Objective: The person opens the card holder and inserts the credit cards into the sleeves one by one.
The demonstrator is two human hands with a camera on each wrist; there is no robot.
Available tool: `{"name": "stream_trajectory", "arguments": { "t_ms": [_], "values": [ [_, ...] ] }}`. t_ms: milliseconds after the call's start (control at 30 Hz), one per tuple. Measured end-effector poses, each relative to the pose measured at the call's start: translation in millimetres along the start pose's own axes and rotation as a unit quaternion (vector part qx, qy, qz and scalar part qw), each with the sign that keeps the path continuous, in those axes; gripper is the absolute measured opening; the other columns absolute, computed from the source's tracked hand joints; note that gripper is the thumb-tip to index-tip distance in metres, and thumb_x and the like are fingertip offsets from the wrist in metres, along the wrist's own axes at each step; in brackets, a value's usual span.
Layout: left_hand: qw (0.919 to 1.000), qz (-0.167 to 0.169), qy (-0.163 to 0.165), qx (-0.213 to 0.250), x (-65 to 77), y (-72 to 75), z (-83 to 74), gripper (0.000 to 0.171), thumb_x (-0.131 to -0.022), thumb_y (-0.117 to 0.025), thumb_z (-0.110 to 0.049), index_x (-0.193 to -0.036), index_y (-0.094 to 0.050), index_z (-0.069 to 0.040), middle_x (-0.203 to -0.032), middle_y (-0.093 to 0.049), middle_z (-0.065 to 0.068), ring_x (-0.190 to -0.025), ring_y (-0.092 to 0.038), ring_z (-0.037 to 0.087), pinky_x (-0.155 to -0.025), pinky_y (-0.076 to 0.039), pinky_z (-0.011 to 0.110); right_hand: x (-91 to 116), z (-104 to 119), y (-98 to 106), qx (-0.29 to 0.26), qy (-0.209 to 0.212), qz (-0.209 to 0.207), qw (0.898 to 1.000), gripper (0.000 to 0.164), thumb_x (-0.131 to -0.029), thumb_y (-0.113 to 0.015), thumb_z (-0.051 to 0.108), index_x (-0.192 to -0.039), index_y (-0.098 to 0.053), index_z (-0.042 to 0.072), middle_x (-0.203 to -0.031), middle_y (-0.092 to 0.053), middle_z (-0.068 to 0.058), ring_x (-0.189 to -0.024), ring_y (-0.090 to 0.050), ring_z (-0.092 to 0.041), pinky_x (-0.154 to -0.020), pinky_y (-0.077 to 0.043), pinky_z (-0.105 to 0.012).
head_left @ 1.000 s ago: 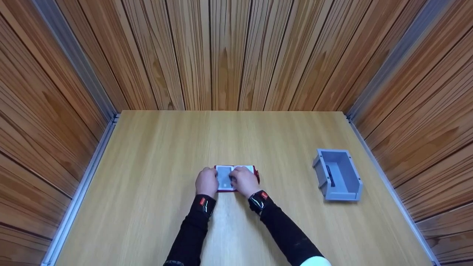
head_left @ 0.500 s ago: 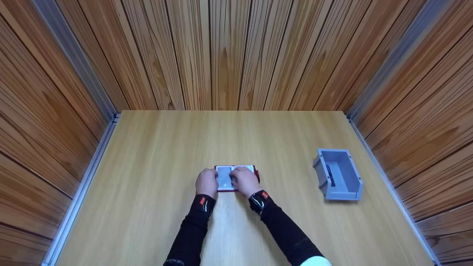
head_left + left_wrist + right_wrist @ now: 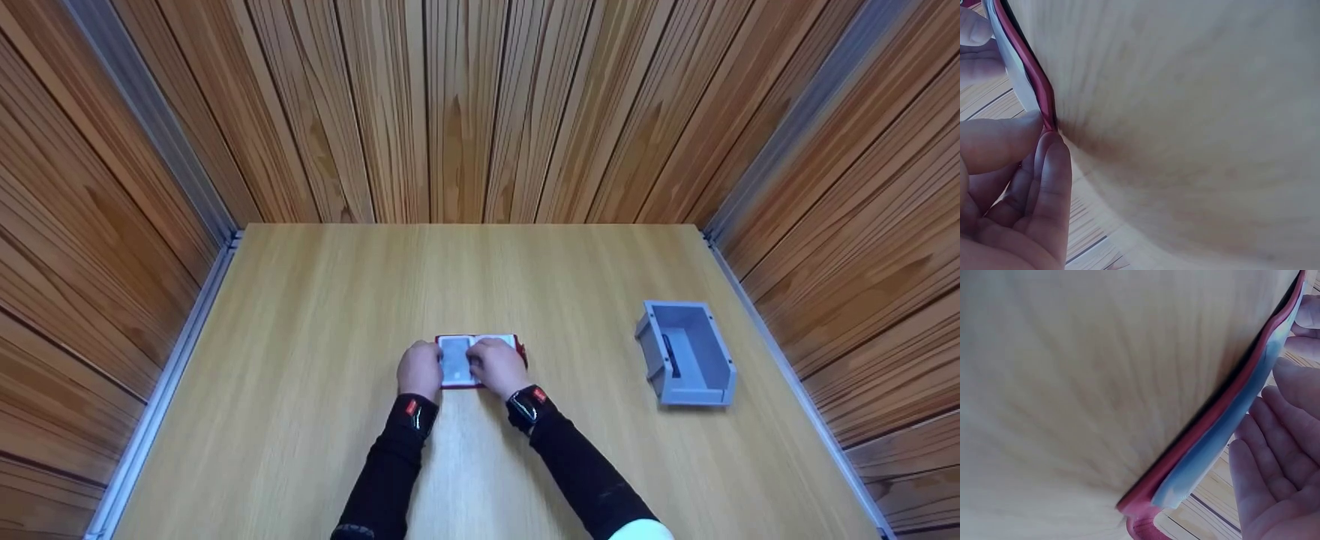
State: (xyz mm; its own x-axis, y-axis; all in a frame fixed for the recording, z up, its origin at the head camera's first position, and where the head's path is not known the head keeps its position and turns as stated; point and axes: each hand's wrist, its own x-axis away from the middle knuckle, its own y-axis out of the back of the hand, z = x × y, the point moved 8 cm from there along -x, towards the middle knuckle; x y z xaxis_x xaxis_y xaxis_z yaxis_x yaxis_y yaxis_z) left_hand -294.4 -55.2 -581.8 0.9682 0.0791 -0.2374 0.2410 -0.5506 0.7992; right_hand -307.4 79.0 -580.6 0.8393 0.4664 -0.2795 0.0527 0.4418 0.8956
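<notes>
An opened red card holder (image 3: 456,363) with clear, bluish-white sleeves lies on the table in front of me. My left hand (image 3: 420,370) is at its left edge. In the left wrist view, thumb and fingers pinch a corner of the red cover (image 3: 1041,93). My right hand (image 3: 498,367) lies over the right half, fingertips near the middle fold. From the right wrist, the thumb tip meets the bluish sleeve (image 3: 1216,436), and the fingers (image 3: 1249,467) lie loosely extended beside it. A red strap (image 3: 1144,526) sticks out at the holder's near corner.
To the right stands a grey-blue open bin (image 3: 697,397) with a slim black object (image 3: 671,356) inside, perhaps a pen. Wood-plank walls (image 3: 465,112) with metal corner rails (image 3: 161,112) enclose the table (image 3: 337,277) on the back and both sides.
The right fingertips have shifted slightly to the right over the holder, and a dark patch beside them has shrunk. The left hand and the bin stay in place.
</notes>
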Motion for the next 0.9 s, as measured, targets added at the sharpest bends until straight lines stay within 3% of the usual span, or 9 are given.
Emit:
{"name": "stream_trajectory", "arguments": {
  "t_ms": [367, 600, 767, 900],
  "values": [
    [0.9999, 0.003, 0.009, 0.007, 0.5, 0.4, 0.2, 0.014, -0.079, -0.063, 0.003, -0.069, -0.068, -0.004, -0.067, -0.058, 0.009, -0.063, -0.059, 0.029, -0.058, -0.046, 0.044, 0, -3, 2, -0.017, -0.02, 0.022, 0.999, 0.019, -0.083, -0.076, 0.009, -0.101, -0.075, 0.005, -0.099, -0.071, -0.009, -0.096, -0.067, -0.027, -0.088, -0.05, -0.04],
    [0.9998, 0.011, 0.017, 0.006, -1.1, -1.1, 1.8, 0.014, -0.079, -0.062, 0.004, -0.068, -0.067, -0.004, -0.067, -0.057, 0.008, -0.063, -0.058, 0.028, -0.057, -0.046, 0.043, 1, -9, 7, -0.076, -0.032, 0.036, 0.996, 0.02, -0.084, -0.075, 0.008, -0.103, -0.074, 0.002, -0.1, -0.071, -0.011, -0.097, -0.066, -0.028, -0.089, -0.05, -0.04],
    [0.9998, 0.006, 0.016, 0.009, -1.5, -1.0, 1.3, 0.015, -0.079, -0.062, 0.004, -0.067, -0.067, -0.003, -0.067, -0.057, 0.009, -0.063, -0.057, 0.028, -0.057, -0.046, 0.043, 6, -24, 25, -0.107, -0.082, 0.025, 0.991, 0.023, -0.087, -0.073, 0.011, -0.109, -0.073, 0.002, -0.107, -0.07, -0.013, -0.105, -0.064, -0.03, -0.094, -0.047, -0.044],
    [0.9997, 0.008, 0.02, 0.014, -1.5, -0.3, 1.2, 0.013, -0.079, -0.063, 0.004, -0.07, -0.069, -0.003, -0.069, -0.059, 0.009, -0.064, -0.059, 0.028, -0.059, -0.047, 0.043, 18, -41, 56, -0.122, -0.106, -0.021, 0.987, 0.024, -0.088, -0.072, 0.011, -0.11, -0.072, 0.001, -0.108, -0.07, -0.014, -0.103, -0.064, -0.031, -0.092, -0.048, -0.045]
  ]
}}
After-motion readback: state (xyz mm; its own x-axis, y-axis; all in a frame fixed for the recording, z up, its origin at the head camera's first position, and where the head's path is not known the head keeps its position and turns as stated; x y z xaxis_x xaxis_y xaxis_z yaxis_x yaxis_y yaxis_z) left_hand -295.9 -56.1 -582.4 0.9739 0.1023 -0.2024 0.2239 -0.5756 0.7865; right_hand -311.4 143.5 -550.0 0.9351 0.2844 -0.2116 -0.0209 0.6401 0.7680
